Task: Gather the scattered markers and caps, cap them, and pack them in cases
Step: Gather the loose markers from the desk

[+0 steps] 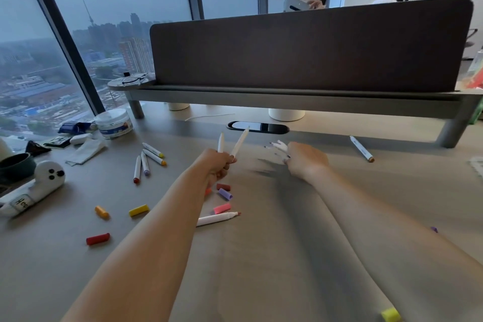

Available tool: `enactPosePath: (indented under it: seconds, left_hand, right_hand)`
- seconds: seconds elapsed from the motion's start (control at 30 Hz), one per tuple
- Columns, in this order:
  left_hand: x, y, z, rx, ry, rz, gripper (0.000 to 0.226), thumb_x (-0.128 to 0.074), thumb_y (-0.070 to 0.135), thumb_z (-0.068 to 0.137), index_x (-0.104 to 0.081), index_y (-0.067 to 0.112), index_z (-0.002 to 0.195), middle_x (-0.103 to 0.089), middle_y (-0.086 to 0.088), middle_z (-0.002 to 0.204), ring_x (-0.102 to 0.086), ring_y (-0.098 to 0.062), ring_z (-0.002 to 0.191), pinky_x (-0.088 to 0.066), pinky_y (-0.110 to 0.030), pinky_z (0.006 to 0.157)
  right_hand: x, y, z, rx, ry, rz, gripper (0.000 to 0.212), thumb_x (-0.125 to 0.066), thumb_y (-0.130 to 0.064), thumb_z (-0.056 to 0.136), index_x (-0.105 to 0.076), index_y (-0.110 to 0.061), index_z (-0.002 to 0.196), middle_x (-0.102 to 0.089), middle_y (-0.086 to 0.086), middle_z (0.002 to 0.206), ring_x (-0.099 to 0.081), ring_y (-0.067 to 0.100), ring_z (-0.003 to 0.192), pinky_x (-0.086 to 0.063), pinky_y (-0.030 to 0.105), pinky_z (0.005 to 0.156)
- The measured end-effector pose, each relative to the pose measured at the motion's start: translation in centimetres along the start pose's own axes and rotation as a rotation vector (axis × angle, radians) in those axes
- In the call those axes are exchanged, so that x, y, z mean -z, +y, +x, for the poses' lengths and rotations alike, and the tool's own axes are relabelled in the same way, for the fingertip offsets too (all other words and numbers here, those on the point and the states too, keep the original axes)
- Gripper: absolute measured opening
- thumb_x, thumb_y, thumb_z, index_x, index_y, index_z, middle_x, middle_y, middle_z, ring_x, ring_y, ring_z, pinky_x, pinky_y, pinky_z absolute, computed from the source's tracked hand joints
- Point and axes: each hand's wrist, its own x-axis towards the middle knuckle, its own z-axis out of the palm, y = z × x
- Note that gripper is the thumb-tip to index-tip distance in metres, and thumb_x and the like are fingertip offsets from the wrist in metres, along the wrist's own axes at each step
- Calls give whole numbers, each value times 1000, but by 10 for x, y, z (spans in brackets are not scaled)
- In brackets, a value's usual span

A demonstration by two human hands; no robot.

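Observation:
My left hand (218, 165) grips two white markers (239, 144) that stick up and away from me. My right hand (305, 161) is blurred and holds a bunch of white markers (278, 148) pointing left. Several markers (146, 162) lie in a loose group to the left, one white marker (217, 218) with a red tip lies under my left forearm, and one marker (362, 148) lies at the far right. Loose caps are scattered: red (98, 238), yellow (138, 210), orange (101, 211), pink (222, 208), purple (225, 194), dark red (223, 186).
A grey riser shelf (287, 98) with a dark divider panel (311, 47) spans the back of the desk. A white tub (113, 123), a cloth (85, 151) and a white controller (34, 191) sit at the left. A yellow cap (390, 314) lies near my right forearm. A person sits behind the panel.

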Motion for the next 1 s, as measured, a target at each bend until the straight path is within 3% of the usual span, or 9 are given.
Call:
enactPosePath:
  seconds: [0.1,0.27,0.43,0.57,0.73,0.87,1.0]
  left_hand:
    - [-6,3,-9,39,-76,-92,12,-40,2,99,-51,1,93,-39,-4,66,-31,-7,52,-32,-11,34]
    - [-34,9,-19,42,-133,-110,20,-33,1,97,-50,8,88,-39,-4,68,-36,-9,52,-36,-15,34]
    - [-69,10,-14,-90,-59,96,28,-46,33,99,-50,10,83,-44,-1,67,-40,-9,52,-34,-16,43]
    - [-74,9,-9,-190,-25,258,30,-46,32,99,-55,8,83,-58,-3,71,-50,-10,57,-43,-18,53]
    - [-64,7,-11,-282,57,351,14,-40,22,101,-43,11,109,-66,-5,76,-54,-12,58,-44,-21,53]
    - [-54,6,-23,-295,71,402,16,-39,15,99,-48,7,110,-67,-9,87,-55,-14,61,-44,-22,56]
    - [-30,1,-40,-324,109,634,22,-44,17,97,-54,5,113,-61,-11,102,-50,-16,69,-44,-25,55]
  right_hand:
    - [7,14,-7,-75,20,100,30,-45,-23,99,-53,-10,125,-57,12,127,-54,33,114,-37,32,75]
    - [17,55,-10,-209,71,162,30,-48,-24,96,-54,-5,119,-59,18,115,-57,34,94,-37,32,69]
    - [26,94,-5,-336,211,109,21,-43,-9,95,-48,-5,115,-62,17,112,-59,36,99,-37,34,69]
    - [27,117,3,-402,215,-4,23,-50,-11,95,-52,-7,118,-63,14,108,-60,32,93,-40,34,66]
    - [22,122,2,-447,98,-47,34,-49,-9,93,-56,-8,126,-43,12,126,-59,35,105,-42,38,76]
    - [24,110,-4,-402,49,-94,32,-48,-11,93,-56,-7,124,-44,13,124,-58,33,105,-46,39,79]
    - [27,86,-16,-315,-63,-110,41,-45,-15,93,-52,-9,133,-47,15,134,-50,33,121,-44,38,97]
